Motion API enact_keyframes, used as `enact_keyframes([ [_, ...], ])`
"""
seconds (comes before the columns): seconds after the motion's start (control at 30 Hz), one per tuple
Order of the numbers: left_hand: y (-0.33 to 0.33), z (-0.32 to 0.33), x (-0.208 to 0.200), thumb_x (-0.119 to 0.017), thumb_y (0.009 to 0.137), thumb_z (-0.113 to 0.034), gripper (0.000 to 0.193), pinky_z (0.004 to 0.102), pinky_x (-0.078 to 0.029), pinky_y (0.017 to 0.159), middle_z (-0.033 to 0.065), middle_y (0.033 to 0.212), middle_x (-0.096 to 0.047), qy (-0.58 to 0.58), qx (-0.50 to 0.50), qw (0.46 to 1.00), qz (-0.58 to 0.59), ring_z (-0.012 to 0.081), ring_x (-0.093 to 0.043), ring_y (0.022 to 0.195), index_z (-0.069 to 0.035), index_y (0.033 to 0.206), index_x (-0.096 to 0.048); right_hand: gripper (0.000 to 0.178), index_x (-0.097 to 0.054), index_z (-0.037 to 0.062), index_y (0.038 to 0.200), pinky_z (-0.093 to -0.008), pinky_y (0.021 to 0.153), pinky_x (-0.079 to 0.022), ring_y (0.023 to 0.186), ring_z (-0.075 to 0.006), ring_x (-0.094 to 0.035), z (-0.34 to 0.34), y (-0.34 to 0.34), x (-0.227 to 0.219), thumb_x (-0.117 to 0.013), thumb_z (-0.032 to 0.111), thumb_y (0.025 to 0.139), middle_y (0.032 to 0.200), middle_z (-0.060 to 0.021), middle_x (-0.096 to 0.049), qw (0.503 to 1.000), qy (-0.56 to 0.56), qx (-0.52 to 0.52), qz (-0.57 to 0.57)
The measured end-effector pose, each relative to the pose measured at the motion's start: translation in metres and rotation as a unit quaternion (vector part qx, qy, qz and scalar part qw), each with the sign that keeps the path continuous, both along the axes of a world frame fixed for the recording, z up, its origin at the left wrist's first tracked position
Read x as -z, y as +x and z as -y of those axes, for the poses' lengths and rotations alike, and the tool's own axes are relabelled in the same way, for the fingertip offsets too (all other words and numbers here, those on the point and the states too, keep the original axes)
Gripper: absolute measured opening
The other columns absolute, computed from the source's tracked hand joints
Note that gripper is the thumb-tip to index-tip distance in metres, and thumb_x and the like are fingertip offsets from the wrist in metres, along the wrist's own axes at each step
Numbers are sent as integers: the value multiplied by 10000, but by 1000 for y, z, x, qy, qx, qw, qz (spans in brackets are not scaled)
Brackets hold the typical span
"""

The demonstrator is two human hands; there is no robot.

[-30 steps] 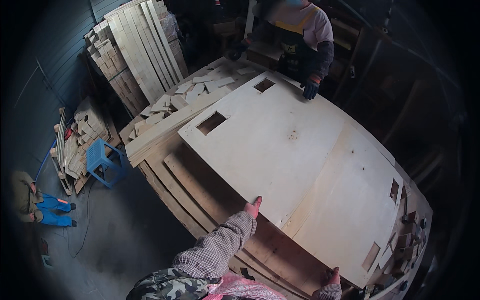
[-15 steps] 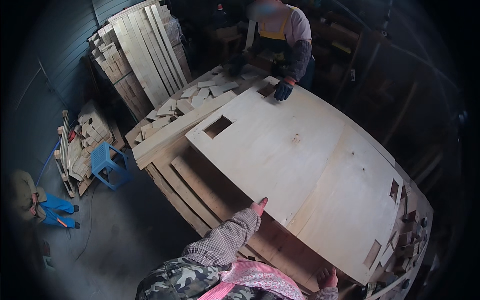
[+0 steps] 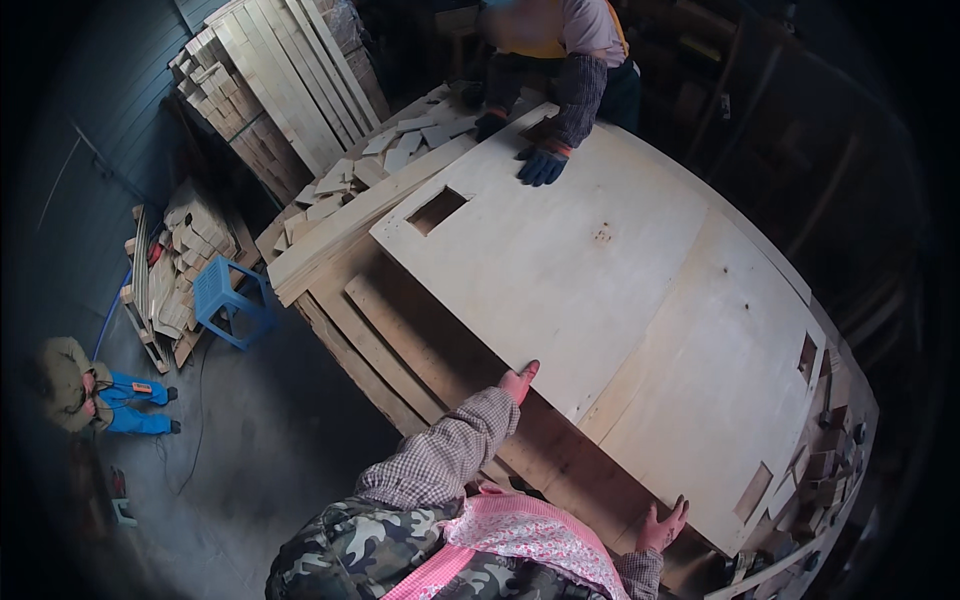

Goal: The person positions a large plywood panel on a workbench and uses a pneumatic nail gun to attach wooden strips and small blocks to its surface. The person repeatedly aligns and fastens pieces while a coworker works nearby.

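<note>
A large pale plywood panel (image 3: 600, 300) with rectangular cut-outs near its corners lies over a stack of boards. My left hand (image 3: 518, 383) grips its near edge, with the thumb on top and the fingers mostly hidden. Further right along that edge is my right hand (image 3: 662, 527), its fingers stretched and spread beside the panel. Across the panel, a co-worker's gloved hand (image 3: 543, 164) lies flat on the surface near a far cut-out. The co-worker's other gloved hand (image 3: 490, 124) is by the panel's far left corner.
Beneath the panel, a brown board (image 3: 400, 320) shows along the near side. Loose wood offcuts (image 3: 400, 150) and a long plank (image 3: 370, 225) lie at the left. A blue stool (image 3: 228, 295) and another person (image 3: 110, 395) are on the floor. Blocks (image 3: 825, 465) line the right edge.
My right hand has opened from a closed shape, its fingers now spread. The co-worker leans further in, one glove further onto the panel. The view has shifted slightly; my left hand keeps its place.
</note>
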State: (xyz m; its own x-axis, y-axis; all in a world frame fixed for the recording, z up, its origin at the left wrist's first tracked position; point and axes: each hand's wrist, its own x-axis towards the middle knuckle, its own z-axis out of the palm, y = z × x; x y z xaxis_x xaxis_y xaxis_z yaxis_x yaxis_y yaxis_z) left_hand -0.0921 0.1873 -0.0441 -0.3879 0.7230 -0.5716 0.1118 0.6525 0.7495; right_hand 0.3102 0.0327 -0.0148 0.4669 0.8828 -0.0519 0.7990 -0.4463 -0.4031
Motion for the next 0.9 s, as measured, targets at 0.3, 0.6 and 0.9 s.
enact_keyframes([
  [0.3, 1, -2, 11, -533, 765, -712, 876, 380, -431, 925, 256, 1095, -612, -2, -12, 1000, 13, 343, -562, 1098, 108, 1072, -582, 942, -239, 19, 1421, -426, 1119, -225, 1356, -419, -194, -18, -12, -5, -765, 243, 672, 1463, -252, -217, 984, -158, -39, 68],
  [0.6, 0, -2, 21, -553, 763, -700, 840, 375, -448, 902, 231, 1073, -629, -14, -13, 1000, -2, 335, -581, 1068, 86, 1059, -599, 932, -236, 3, 1415, -419, 1109, -249, 1346, -411, -219, -21, -20, -9, -759, 235, 679, 1457, -251, -228, 980, -175, -36, 92],
  [0.9, 3, -2, 29, -559, 757, -701, 843, 380, -454, 883, 236, 1057, -632, -10, -23, 1000, 8, 327, -593, 1043, 87, 1055, -598, 917, -244, -17, 1405, -415, 1109, -251, 1337, -410, -236, -24, -18, -14, -752, 222, 681, 1441, -263, -247, 977, -192, -43, 84],
])
